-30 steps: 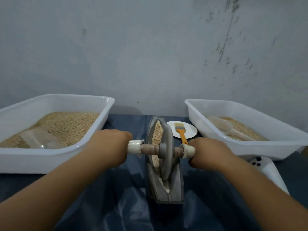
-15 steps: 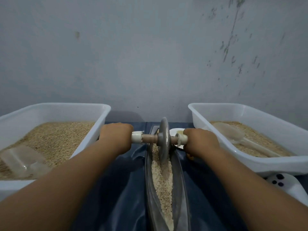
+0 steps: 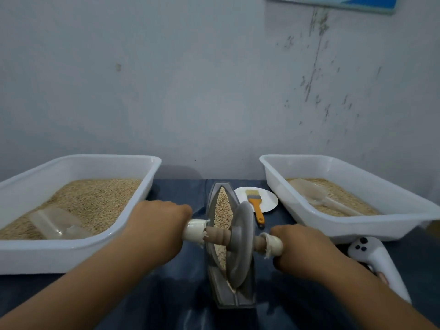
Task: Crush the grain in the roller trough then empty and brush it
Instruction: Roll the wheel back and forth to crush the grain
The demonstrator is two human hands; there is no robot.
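Grain (image 3: 223, 210) lies along the narrow grey trough (image 3: 230, 297), which stands lengthwise in the middle of the dark blue cloth (image 3: 181, 194), between two white tubs.

Farthest left, the left tub (image 3: 78, 256) holds a wide bed of grain with a clear scoop (image 3: 56, 223) lying in it. Just beside that tub's near corner, the left hand (image 3: 157, 225) is curled tight round the left end of the handle (image 3: 215, 236) — knuckles up, fingers wrapped under. The wooden handle runs crosswise over the trough and through the grey roller wheel (image 3: 240, 244), whose lower edge sits down in the trough near its close end. The wheel leans a little to the right. Grain shows in the far half of the trough and in a thin strip beside the wheel.

Right of the trough's far end, a small white plate (image 3: 269, 201) carries a brush (image 3: 256, 203) with an orange handle, which overhangs the plate's rim. The right hand (image 3: 302, 248) clamps the handle's right end in the same closed fist. Beyond it stands the right tub (image 3: 362, 225), with less grain and a second clear scoop (image 3: 316, 195). A white controller (image 3: 378, 260) lies on the cloth beside the right forearm — near the right tub's front wall.
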